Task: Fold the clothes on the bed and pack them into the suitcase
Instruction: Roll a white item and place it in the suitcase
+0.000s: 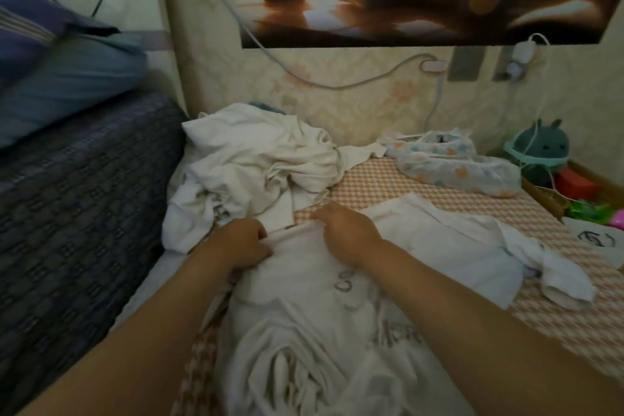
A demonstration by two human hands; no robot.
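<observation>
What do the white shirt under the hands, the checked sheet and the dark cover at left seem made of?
The white shirt: thin soft knit, probably cotton, matte; it bunches in fine wrinkles. The checked sheet: flat matte cloth, lying smooth; fibre unclear. The dark cover: thicker textured weave, by its raised blocky pattern.

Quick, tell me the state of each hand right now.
Left hand: closed, gripping the far edge of the white T-shirt.
Right hand: closed, pinching the same edge.
</observation>
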